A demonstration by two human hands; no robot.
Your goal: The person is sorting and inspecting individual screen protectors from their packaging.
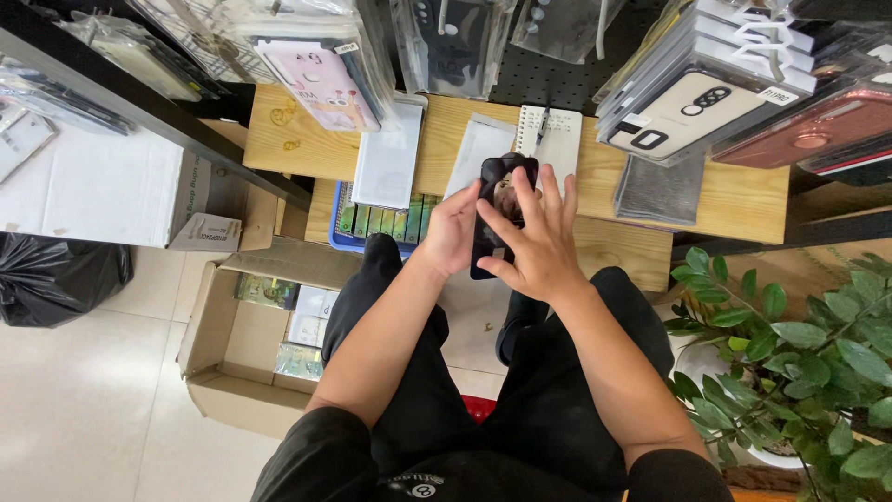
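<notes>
A black smartphone (495,181) with a glossy dark screen is held upright in front of me, above my knees. My left hand (452,228) grips its left edge, thumb on the front. My right hand (534,237) lies across the screen with fingers spread, thumb near the phone's lower edge. Both forearms rise from my lap, and I wear black trousers and a black top.
A low wooden table (465,130) carries white sleeves, a spiral notepad (554,138) and a grey pouch (660,191). Phone cases in clear bags (321,79) hang overhead. An open cardboard box (243,344) stands left, a potted plant (790,353) right, a blue crate (372,223) under the table.
</notes>
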